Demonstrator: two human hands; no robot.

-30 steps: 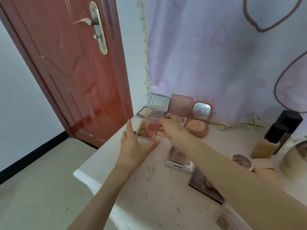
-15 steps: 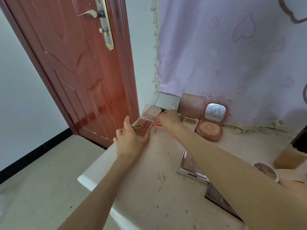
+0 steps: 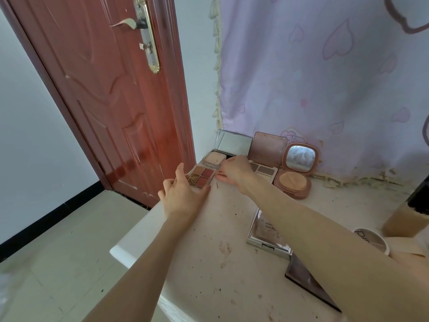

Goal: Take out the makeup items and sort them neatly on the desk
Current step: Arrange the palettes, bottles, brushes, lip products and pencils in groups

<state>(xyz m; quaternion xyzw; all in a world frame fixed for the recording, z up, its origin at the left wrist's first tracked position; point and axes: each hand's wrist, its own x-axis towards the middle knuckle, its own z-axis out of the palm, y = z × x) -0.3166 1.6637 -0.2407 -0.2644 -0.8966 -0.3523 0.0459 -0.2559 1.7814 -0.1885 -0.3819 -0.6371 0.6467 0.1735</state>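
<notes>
Red-toned palette (image 3: 200, 176) set down at the desk's (image 3: 209, 263) eleven o'clock.
It has been lowered since a second ago, gripped by the left hand (image 3: 183, 196) and pinched by the right hand (image 3: 234, 171); placement seems nearly done.

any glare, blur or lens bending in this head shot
Head view: daylight glares off the red door as a bright sheen, and the round compact's mirror reflects pale light. The wide lens bows the door frame and the desk edge. The centre is fairly sharp; the bottle at the right edge looks soft and is cut off.
</notes>
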